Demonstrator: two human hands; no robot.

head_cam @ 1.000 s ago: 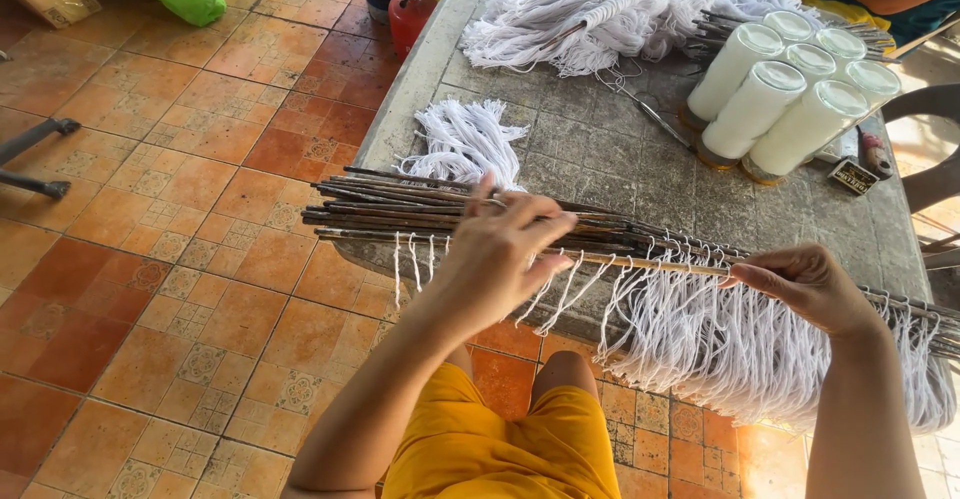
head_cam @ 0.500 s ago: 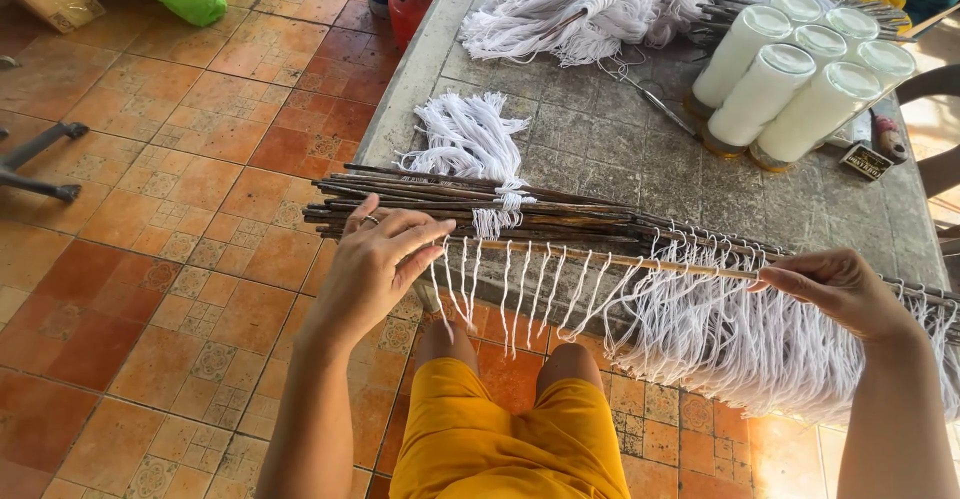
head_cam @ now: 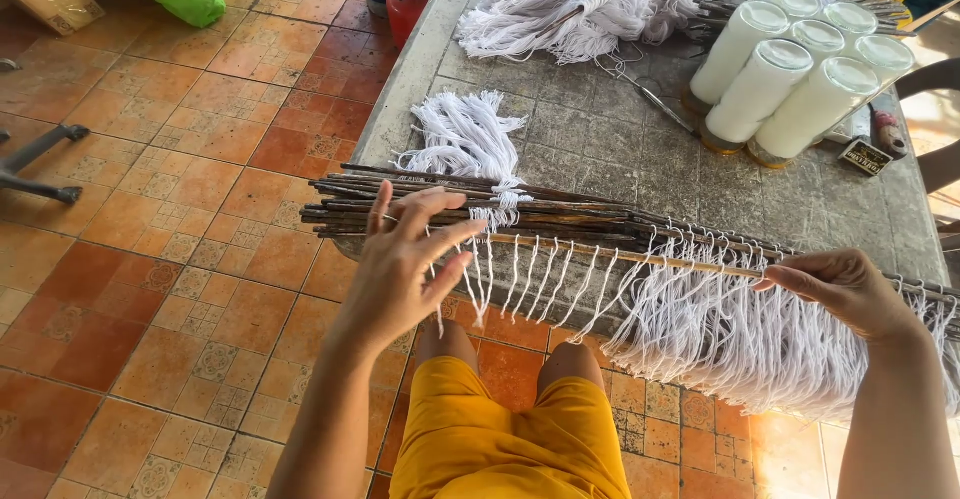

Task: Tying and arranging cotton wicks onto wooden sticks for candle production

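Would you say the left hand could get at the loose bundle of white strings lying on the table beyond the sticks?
Probably yes: the left hand is at the sticks, and the string bundle lies just past them, uncovered, with only the low sticks to reach over.

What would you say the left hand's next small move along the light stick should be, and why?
Probably slide the left hand rightward, pushing the loose hanging strings toward the dense bunch. They hang spaced apart along the light stick, while the right hand pinches it beside the packed ones, steadying it.
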